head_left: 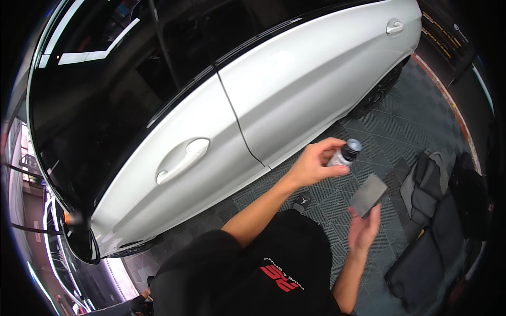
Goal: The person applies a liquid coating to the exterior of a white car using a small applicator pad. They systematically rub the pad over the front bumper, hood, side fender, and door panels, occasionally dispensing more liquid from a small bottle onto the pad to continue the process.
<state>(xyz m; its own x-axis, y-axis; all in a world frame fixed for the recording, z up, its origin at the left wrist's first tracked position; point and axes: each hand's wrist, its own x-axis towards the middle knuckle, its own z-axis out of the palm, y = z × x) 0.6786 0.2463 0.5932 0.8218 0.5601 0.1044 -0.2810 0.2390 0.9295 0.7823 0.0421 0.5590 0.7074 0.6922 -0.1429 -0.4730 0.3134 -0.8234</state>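
My left hand (315, 164) is closed around a small bottle (339, 158) with a black neck and a greyish cap, held tilted above the floor. In my right hand (365, 227) is a grey rectangular applicator block (369, 194), gripped at its lower end with its broad face turned up. The bottle and the block are close together but apart. Both hands are in front of my body, off the white car's side (295, 100), and neither touches it.
The car's front door handle (184, 160) and rear door handle (394, 27) stick out from its panels. A side mirror (81, 243) juts out at the lower left. Dark car mats (429, 242) lie on the grey tiled floor (337, 131) at right. My shoe (302, 201) is near the car.
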